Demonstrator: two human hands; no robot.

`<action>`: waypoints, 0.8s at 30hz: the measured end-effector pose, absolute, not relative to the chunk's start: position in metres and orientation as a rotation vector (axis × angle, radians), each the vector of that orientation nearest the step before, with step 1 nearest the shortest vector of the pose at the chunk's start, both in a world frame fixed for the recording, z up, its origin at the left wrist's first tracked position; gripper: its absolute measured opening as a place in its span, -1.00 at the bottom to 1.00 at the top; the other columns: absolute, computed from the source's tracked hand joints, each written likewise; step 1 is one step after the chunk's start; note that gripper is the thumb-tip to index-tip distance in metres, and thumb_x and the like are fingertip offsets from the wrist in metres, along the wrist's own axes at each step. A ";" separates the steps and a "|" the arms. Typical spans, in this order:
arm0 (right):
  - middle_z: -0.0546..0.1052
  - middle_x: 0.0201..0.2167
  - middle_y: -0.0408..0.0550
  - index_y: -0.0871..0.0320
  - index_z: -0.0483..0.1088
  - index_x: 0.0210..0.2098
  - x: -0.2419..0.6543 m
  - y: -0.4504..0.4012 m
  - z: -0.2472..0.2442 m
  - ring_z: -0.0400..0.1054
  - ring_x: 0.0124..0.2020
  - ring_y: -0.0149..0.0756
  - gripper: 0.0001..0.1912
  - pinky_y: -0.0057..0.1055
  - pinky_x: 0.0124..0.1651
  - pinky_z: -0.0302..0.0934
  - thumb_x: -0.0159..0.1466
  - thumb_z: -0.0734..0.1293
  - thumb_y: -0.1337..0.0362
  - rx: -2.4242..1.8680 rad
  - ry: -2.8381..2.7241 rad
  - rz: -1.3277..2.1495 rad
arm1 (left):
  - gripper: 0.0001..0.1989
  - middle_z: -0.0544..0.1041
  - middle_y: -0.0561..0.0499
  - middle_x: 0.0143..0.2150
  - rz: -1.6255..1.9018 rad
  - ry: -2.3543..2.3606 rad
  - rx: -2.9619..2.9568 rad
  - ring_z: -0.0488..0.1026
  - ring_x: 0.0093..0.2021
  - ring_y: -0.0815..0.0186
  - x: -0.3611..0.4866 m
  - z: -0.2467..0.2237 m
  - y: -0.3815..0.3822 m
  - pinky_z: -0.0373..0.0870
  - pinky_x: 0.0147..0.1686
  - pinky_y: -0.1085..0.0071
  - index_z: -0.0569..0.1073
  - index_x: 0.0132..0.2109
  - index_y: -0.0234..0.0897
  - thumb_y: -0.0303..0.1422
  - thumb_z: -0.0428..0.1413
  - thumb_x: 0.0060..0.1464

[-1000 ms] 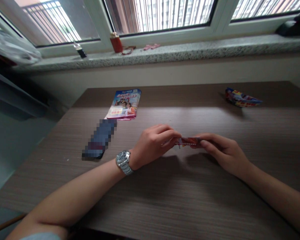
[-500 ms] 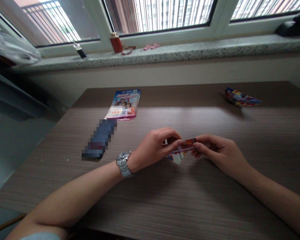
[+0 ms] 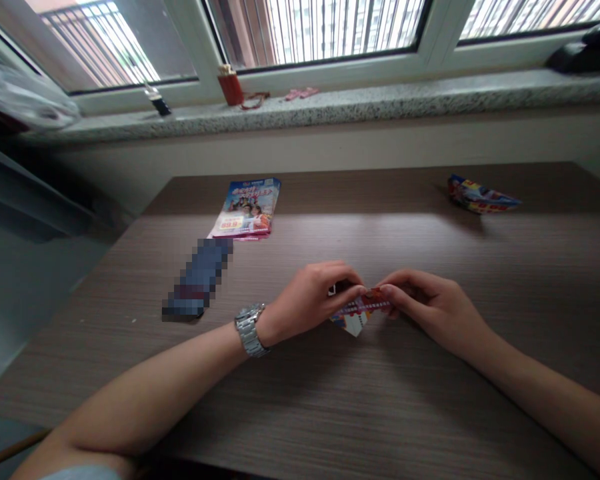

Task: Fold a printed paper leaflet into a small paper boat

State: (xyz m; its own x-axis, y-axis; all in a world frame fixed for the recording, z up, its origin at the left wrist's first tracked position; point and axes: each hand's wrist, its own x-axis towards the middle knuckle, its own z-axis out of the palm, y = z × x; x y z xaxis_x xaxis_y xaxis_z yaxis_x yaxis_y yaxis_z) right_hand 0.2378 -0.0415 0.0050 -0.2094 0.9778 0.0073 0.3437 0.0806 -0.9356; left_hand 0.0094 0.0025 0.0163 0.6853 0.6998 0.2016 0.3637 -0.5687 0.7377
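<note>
A folded, printed paper [image 3: 362, 309] is just below and right of the frame's centre, a pale pointed corner hanging down. The left hand [image 3: 314, 298] pinches its left part between thumb and fingers; the right hand [image 3: 433, 301] pinches its right end. A silver watch [image 3: 251, 331] circles the left wrist. On the table [image 3: 290, 407], a pixelated dark rectangle [image 3: 199, 279] and printed leaflets [image 3: 249, 210] lie left of centre; another folded paper piece [image 3: 481, 196] sits at upper right.
</note>
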 end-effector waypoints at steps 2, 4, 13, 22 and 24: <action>0.60 -0.49 -0.12 0.08 0.52 -0.32 0.238 -0.041 0.004 0.50 -0.51 -0.29 -0.73 -0.40 -0.44 0.42 0.29 0.37 0.01 -1.327 -1.645 1.139 | -0.82 0.53 0.02 -0.31 0.634 0.820 2.210 0.42 -0.32 0.41 0.009 0.016 0.003 0.31 -0.31 0.50 0.53 -0.20 -0.32 -0.31 0.12 0.30; 0.59 -0.50 -0.13 0.07 0.52 -0.32 0.238 -0.040 0.003 0.49 -0.51 -0.28 -0.73 -0.39 -0.44 0.42 0.30 0.36 0.01 -1.329 -1.637 1.133 | -0.82 0.54 0.01 -0.30 0.642 0.821 2.199 0.43 -0.31 0.40 0.009 0.016 0.003 0.32 -0.30 0.50 0.53 -0.20 -0.32 -0.30 0.12 0.30; 0.59 -0.53 -0.12 0.09 0.51 -0.31 0.252 -0.027 -0.004 0.49 -0.51 -0.24 -0.66 -0.33 -0.39 0.40 0.31 0.34 -0.06 -1.425 -1.580 0.976 | -0.77 0.58 0.01 -0.30 0.692 0.914 2.143 0.45 -0.34 0.40 0.005 0.012 0.009 0.33 -0.34 0.51 0.54 -0.17 -0.33 -0.28 0.06 0.32; 0.59 -0.50 -0.11 0.06 0.49 -0.32 0.259 -0.022 -0.004 0.49 -0.51 -0.25 -0.70 -0.33 -0.40 0.45 0.30 0.36 -0.04 -1.424 -1.525 0.934 | -0.75 0.60 0.01 -0.26 0.758 0.975 2.118 0.48 -0.29 0.39 0.000 0.000 0.016 0.34 -0.30 0.51 0.54 -0.16 -0.32 -0.25 0.05 0.34; 0.58 -0.49 -0.11 0.06 0.49 -0.28 0.260 -0.022 -0.007 0.49 -0.50 -0.25 -0.72 -0.32 -0.39 0.46 0.32 0.34 -0.02 -1.411 -1.520 0.942 | -0.75 0.59 0.00 -0.26 0.801 0.980 2.136 0.47 -0.30 0.39 0.000 -0.001 0.017 0.35 -0.32 0.52 0.54 -0.17 -0.32 -0.25 0.05 0.34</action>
State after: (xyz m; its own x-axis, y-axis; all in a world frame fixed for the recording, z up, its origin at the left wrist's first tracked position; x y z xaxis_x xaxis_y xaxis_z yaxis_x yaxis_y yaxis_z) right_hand 0.2597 -0.0220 -0.0066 -0.0168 0.9963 0.0849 0.3676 0.0851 -0.9261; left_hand -0.0002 0.0170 -0.0006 0.5347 0.8055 0.2554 0.4107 -0.5118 0.7546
